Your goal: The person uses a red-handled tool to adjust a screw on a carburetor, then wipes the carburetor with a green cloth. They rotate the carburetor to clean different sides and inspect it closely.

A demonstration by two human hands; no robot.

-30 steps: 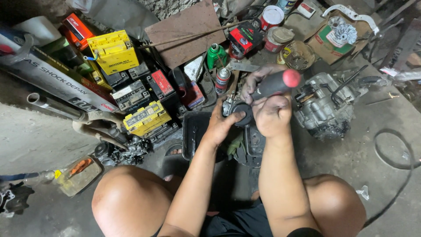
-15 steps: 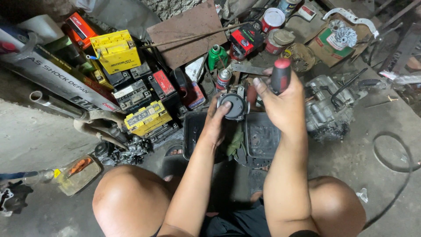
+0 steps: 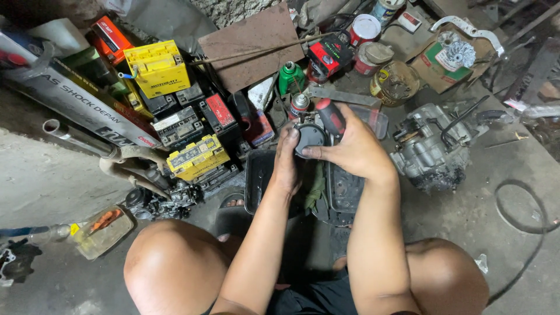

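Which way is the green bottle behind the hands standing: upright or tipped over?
Upright. The green bottle stands on its base, cap end uppermost toward the head camera.

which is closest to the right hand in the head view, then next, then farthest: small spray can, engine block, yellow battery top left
1. Small spray can: just left of the right hand, beside the round part it works on.
2. Engine block: on the floor to the hand's right, a little farther off.
3. Yellow battery: far up and left, in the pile of batteries.

Batteries (image 3: 175,111) left of hands (image 3: 326,154), engine (image 3: 434,146) right (tray (image 3: 259,181) beneath)
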